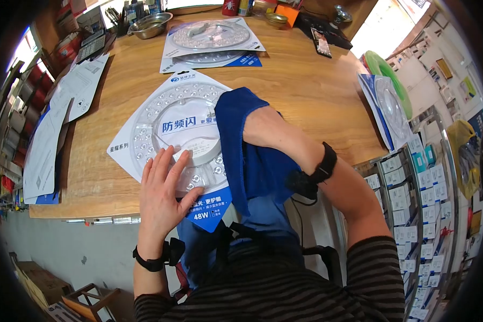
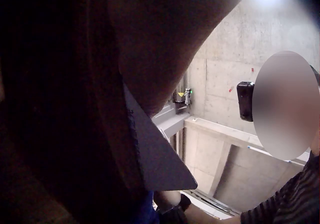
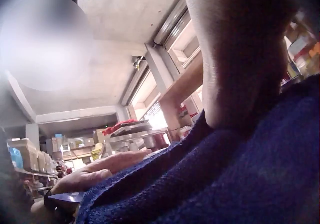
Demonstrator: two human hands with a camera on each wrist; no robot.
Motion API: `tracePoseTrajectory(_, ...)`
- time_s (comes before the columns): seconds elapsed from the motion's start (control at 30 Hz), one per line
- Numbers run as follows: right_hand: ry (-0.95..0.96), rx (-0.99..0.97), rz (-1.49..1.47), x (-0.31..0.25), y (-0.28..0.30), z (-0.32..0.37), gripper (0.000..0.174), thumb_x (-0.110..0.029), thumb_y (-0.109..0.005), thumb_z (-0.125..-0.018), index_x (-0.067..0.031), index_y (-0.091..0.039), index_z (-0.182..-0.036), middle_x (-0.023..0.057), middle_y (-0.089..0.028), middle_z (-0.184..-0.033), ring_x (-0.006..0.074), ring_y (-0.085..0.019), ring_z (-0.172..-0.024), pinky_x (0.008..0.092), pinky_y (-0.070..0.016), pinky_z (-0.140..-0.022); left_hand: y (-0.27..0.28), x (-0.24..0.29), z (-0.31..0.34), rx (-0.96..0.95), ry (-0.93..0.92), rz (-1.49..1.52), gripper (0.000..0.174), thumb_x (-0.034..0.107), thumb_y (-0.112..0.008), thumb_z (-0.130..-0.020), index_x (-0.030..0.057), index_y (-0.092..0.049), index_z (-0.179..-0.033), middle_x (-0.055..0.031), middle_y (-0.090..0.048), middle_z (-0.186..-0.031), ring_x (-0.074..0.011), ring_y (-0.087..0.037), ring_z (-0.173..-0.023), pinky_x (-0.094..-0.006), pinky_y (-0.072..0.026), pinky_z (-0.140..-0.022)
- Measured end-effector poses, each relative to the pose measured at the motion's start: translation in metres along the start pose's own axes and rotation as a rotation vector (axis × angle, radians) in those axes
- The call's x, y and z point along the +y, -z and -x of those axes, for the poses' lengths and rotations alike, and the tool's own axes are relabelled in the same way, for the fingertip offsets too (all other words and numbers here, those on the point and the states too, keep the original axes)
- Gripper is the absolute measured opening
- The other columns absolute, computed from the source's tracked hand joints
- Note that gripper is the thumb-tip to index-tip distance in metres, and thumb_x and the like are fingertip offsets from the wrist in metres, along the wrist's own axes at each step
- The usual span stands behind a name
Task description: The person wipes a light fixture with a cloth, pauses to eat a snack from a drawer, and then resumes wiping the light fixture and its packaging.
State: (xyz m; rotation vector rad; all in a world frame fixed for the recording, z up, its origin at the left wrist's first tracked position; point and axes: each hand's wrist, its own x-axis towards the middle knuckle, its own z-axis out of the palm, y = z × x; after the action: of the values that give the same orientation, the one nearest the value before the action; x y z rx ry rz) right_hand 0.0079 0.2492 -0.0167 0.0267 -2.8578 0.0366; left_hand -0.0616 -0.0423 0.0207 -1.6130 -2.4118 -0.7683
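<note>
Package (image 1: pixel 172 110) lies flat on the counter, right under the left hand (image 1: pixel 163 196), fingers spread across its near side! And the right hand (image 1: pixel 265 126), fingers buried in blue cloth (image 1: pixel 233 161) over the package's right side: its grip, can't tell. Wood-grained counter (image 1: pixel 306 96), stacked packs (image 1: pixel 212 36) and bowl (image 1: pixel 151 26) at the far edge, loaded shelves (image 1: pixel 408 198) to the right.

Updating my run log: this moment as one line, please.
left hand: open on packaged light | right hand: at blue cloth, fingers hidden | blue cloth: overlapping packaged light | packaged light: tip past table edge
</note>
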Motion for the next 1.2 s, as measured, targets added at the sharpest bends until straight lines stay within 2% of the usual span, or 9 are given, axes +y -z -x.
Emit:
tracePoseTrajectory(0.07, 0.011, 0.05, -0.031, -0.004, 0.005, -0.005, 0.011, -0.013, -0.057, -0.068, -0.0038, -0.063, -0.069, 0.018, -0.064, -0.072, 0.0362, -0.062, -0.068, 0.0455, -0.0493, -0.061, -0.001, 0.0, 0.001, 0.003, -0.001, 0.003, 0.064, 0.037, -0.069, -0.076, 0.012, -0.05, -0.132, -0.0157, -0.045, -0.136, -0.0351, -0.041, -0.128, -0.049, -0.0266, -0.108)
tracePoseTrajectory(0.13, 0.159, 0.401, -0.172, -0.012, 0.009, -0.005, 0.012, -0.013, -0.059, -0.065, -0.0029, -0.062, -0.06, 0.0181, -0.063, -0.065, 0.0374, -0.061, -0.063, 0.0458, -0.0488, -0.057, 0.0, 0.0, 0.001, 0.008, 0.003, 0.0, 0.064, 0.037, -0.069, -0.076, 0.0121, -0.049, -0.132, -0.0157, -0.045, -0.136, -0.0352, -0.04, -0.128, -0.0491, -0.0265, -0.108)
tracePoseTrajectory(0.17, 0.167, 0.405, -0.173, -0.015, 0.012, 0.001, 0.012, -0.013, -0.059, -0.065, -0.0029, -0.062, -0.06, 0.0181, -0.063, -0.065, 0.0374, -0.061, -0.063, 0.0458, -0.0488, -0.057, 0.0, 0.0, 0.001, 0.004, 0.003, 0.004, 0.063, 0.036, -0.069, -0.076, 0.0122, -0.05, -0.131, -0.0155, -0.045, -0.136, -0.0354, -0.04, -0.128, -0.0491, -0.0262, -0.108)
tracePoseTrajectory(0.23, 0.012, 0.038, -0.102, -0.023, 0.018, 0.019, 0.011, -0.012, -0.059, -0.064, -0.0015, -0.062, -0.064, 0.0195, -0.062, -0.07, 0.0366, -0.061, -0.068, 0.0454, -0.0491, -0.06, 0.001, -0.001, 0.001, 0.001, 0.005, 0.008, 0.063, 0.036, -0.069, -0.076, 0.0123, -0.05, -0.13, -0.0153, -0.045, -0.136, -0.0356, -0.04, -0.127, -0.0491, -0.026, -0.109)
tracePoseTrajectory(0.57, 0.155, 0.224, -0.192, -0.034, 0.026, 0.02, 0.018, -0.008, -0.059, -0.065, -0.0001, -0.061, -0.081, 0.0193, -0.062, -0.083, 0.0364, -0.059, -0.082, 0.0421, -0.0473, -0.076, 0.004, -0.004, 0.001, -0.031, -0.029, 0.04, 0.061, 0.032, -0.07, -0.074, 0.0119, -0.051, -0.128, -0.0154, -0.044, -0.137, -0.036, -0.04, -0.128, -0.0493, -0.0263, -0.109)
tracePoseTrajectory(0.63, 0.177, 0.368, -0.25, -0.04, 0.032, 0.014, 0.021, -0.008, -0.059, -0.065, 0.0009, -0.06, -0.085, 0.0187, -0.062, -0.088, 0.0366, -0.058, -0.085, 0.0422, -0.0459, -0.079, 0.007, -0.005, 0.003, -0.031, -0.046, 0.031, 0.062, 0.032, -0.071, -0.074, 0.011, -0.051, -0.129, -0.0165, -0.044, -0.138, -0.0364, -0.039, -0.128, -0.0495, -0.0266, -0.108)
tracePoseTrajectory(0.83, 0.09, 0.378, -0.2, -0.046, 0.027, 0.022, 0.017, -0.007, -0.058, -0.062, -0.001, -0.058, -0.078, 0.0178, -0.06, -0.083, 0.0369, -0.056, -0.083, 0.0433, -0.0446, -0.076, 0.017, 0.037, 0.02, -0.164, -0.053, 0.032, 0.083, 0.03, -0.08, -0.064, 0.0052, -0.043, -0.135, -0.0222, -0.036, -0.142, -0.0392, -0.037, -0.129, -0.0505, -0.0288, -0.106)
tracePoseTrajectory(1.07, -0.012, 0.397, -0.244, -0.062, 0.035, 0.038, 0.012, -0.008, -0.057, -0.063, -0.0018, -0.057, -0.074, 0.018, -0.06, -0.08, 0.0363, -0.056, -0.081, 0.0437, -0.0447, -0.074, -0.001, 0.032, 0.029, -0.121, -0.101, -0.12, 0.069, 0.022, -0.079, -0.064, 0.0238, -0.055, -0.128, -0.0132, -0.039, -0.143, -0.0331, -0.039, -0.129, -0.0475, -0.0291, -0.107)
tracePoseTrajectory(1.2, -0.079, 0.337, -0.224, -0.08, 0.047, 0.058, 0.011, -0.008, -0.057, -0.066, -0.0024, -0.057, -0.075, 0.0175, -0.059, -0.081, 0.0362, -0.056, -0.082, 0.0432, -0.0448, -0.074, 0.015, 0.002, 0.025, -0.166, -0.042, -0.136, 0.071, 0.024, -0.079, -0.061, 0.022, -0.056, -0.128, -0.0119, -0.04, -0.142, -0.0319, -0.039, -0.13, -0.0479, -0.0272, -0.108)
